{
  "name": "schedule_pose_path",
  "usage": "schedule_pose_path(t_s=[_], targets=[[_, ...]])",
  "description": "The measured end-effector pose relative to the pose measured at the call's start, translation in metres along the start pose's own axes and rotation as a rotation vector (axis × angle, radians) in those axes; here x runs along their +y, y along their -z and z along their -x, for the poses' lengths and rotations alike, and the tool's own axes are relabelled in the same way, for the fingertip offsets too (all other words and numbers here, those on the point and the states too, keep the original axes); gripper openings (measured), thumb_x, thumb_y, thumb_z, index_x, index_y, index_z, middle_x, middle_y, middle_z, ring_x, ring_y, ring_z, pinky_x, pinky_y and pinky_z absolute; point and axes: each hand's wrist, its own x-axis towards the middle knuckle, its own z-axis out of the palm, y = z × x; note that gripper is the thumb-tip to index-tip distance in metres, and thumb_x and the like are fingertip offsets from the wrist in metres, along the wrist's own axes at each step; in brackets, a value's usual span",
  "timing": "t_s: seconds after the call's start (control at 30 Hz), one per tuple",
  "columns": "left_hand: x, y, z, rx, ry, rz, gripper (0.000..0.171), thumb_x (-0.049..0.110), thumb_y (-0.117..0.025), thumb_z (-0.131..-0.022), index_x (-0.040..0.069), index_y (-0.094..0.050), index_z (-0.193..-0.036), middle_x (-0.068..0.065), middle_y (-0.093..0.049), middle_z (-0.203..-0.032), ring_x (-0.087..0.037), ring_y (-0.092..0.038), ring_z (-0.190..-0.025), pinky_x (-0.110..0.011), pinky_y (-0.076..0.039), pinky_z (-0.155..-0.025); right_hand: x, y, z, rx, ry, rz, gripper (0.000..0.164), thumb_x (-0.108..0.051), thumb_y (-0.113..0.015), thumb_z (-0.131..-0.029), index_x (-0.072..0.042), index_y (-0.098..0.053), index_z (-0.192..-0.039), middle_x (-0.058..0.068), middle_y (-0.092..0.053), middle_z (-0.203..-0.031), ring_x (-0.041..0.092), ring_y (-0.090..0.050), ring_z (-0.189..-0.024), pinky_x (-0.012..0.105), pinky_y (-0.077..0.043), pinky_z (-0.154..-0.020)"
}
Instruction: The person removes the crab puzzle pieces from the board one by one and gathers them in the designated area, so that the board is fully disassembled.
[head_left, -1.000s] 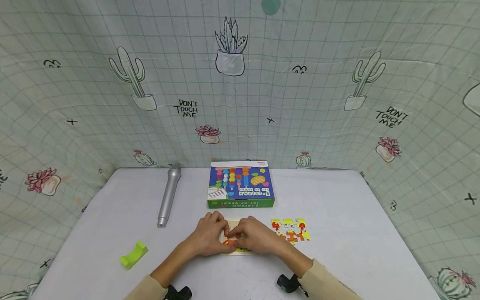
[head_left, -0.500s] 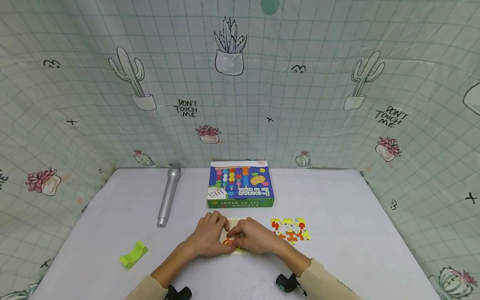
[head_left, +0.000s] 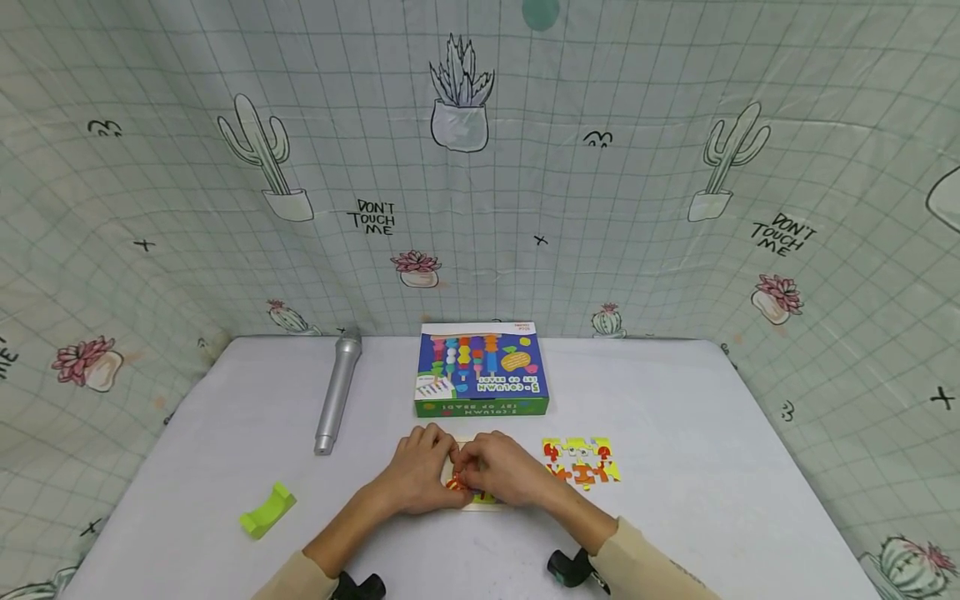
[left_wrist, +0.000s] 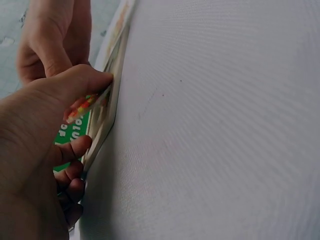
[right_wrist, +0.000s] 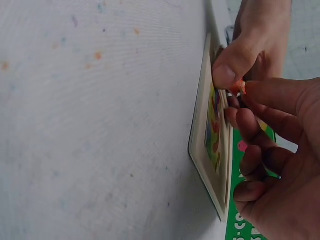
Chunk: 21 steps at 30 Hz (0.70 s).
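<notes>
A shallow wooden puzzle board (head_left: 487,507) lies at the middle front of the table, with yellow, green and orange pieces in its frame. My left hand (head_left: 418,471) grips the board's left end, thumb along the near edge and fingers curled on the far side. My right hand (head_left: 510,471) pinches a small orange puzzle piece (right_wrist: 238,87) between thumb and finger. That piece stands tilted over the board, close to the left thumb. Both hands hide much of the board in the head view. To its right lie several joined yellow-and-orange puzzle pieces (head_left: 583,473).
Behind the board stands a blue-and-green bead set box (head_left: 480,375). A silver microphone-like stick (head_left: 339,396) lies to the left. Nearer the front left is a bright green curved block (head_left: 268,510). A patterned cloth (head_left: 480,208) hangs behind the white table (head_left: 675,467).
The right hand has shifted slightly up and left over the board, and its fingers have drawn in around the orange piece. The left hand stays in place.
</notes>
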Motion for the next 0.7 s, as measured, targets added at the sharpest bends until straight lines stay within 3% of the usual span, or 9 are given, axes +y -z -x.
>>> schedule_pose_path(t_s=[0.27, 0.57, 0.7], targets=[[-0.001, -0.003, -0.002, -0.002, -0.002, -0.031, 0.042, 0.053, -0.075, -0.072, 0.023, -0.052, -0.090, 0.001, -0.045, -0.105, -0.019, -0.039, -0.094, -0.040, -0.035, -0.081, -0.001, -0.001, 0.000, -0.007, -0.018, -0.129, 0.005, -0.014, -0.074, -0.088, -0.017, -0.071, -0.088, -0.015, -0.060, -0.076, 0.000, -0.053, -0.069, 0.021, -0.043, -0.067], [0.000, -0.002, -0.001, -0.018, 0.015, -0.016, 0.043, 0.053, -0.076, -0.071, 0.023, -0.052, -0.091, 0.002, -0.043, -0.103, -0.019, -0.038, -0.094, -0.040, -0.034, -0.082, 0.000, 0.004, 0.003, 0.016, -0.057, -0.266, 0.004, -0.020, -0.070, -0.094, -0.016, -0.070, -0.094, -0.011, -0.065, -0.082, 0.004, -0.059, -0.074, 0.022, -0.049, -0.070], [-0.001, -0.002, -0.002, -0.020, 0.025, -0.001, 0.044, 0.053, -0.077, -0.071, 0.023, -0.051, -0.091, 0.004, -0.041, -0.101, -0.018, -0.037, -0.093, -0.040, -0.033, -0.082, 0.004, 0.012, 0.009, 0.048, -0.075, -0.275, 0.003, -0.021, -0.069, -0.094, -0.018, -0.070, -0.094, -0.008, -0.065, -0.083, 0.008, -0.059, -0.075, 0.023, -0.049, -0.069]])
